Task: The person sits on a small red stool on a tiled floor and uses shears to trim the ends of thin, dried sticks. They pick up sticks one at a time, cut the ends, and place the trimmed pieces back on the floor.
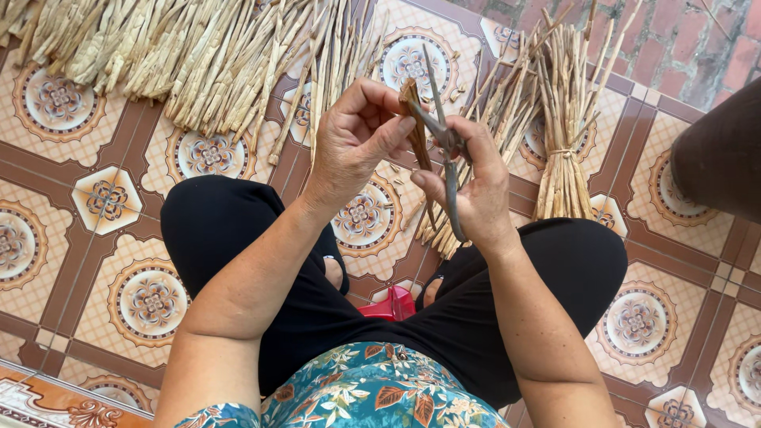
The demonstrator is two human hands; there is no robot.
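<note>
Standing right by them, the thing that makes me wince is how close the blade sits to the fingers. The left hand (357, 131) is pinched shut around a short brown strip of dried stalk (415, 119), thumb pressed against it, held up in the air above the knees and well clear of the tiled floor (87, 238). The right hand (468, 186) is curled closed around a thin grey metal knife (448, 158), with the pointed tip sticking up past the strip and the handle end hanging down along the palm. The blade looks like it's lying right against the strip, just beside the left thumb, so if it skids along the dry fibre or the piece splits sooner than expected, I'd guess that thumb or forefinger takes the edge. The strip is short too, so there isn't much to hold onto, and it could snap or twist out of the pinch. Everything's happening over the lap in black trousers (230, 230), so a dropped blade lands on the legs. The spread of pale stalks (182, 55) on the floor ahead and the tied bundle (564, 135) to the right sit near enough the feet that a shifted foot could scatter them.
</note>
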